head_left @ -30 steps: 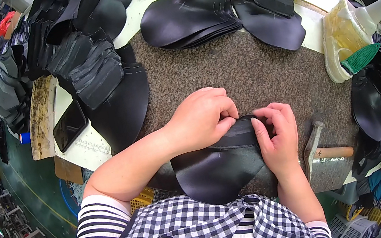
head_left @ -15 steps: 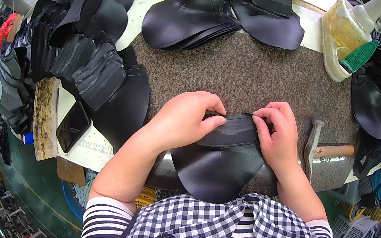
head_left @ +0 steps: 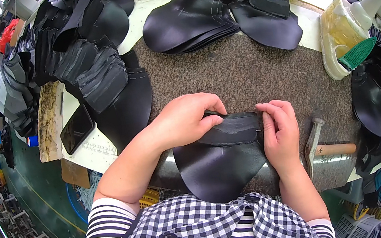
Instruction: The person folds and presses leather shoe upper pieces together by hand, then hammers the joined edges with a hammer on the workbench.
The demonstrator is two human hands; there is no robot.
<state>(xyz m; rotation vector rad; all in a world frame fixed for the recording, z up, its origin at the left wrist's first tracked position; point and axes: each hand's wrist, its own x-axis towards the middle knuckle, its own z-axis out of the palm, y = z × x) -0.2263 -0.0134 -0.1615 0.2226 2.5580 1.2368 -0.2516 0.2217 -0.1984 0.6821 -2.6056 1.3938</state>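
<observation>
A smooth black leather-like shoe piece (head_left: 222,170) lies in front of me at the bench's near edge, its rounded end toward my body. Along its far edge runs a matte dark grey strip (head_left: 233,131). My left hand (head_left: 189,119) pinches the piece's far left corner between thumb and fingers. At the far right corner, my right hand (head_left: 279,126) is closed, with thumb and forefinger at the edge; the fingertips partly hide what they grip. Right of that hand lies a hammer (head_left: 334,149) with a wooden handle.
A brown speckled mat (head_left: 193,77) covers the bench. Stacked black pieces (head_left: 188,20) stand at the back, and more (head_left: 96,74) at the left, near a phone (head_left: 77,129). At the right are a glue bottle (head_left: 342,31) with a green brush (head_left: 358,54) and hanging black pieces (head_left: 369,102).
My right hand's fingertips have shifted slightly right along the far right corner, showing more of the strip's end. My left hand keeps its pinch. The view has moved a little.
</observation>
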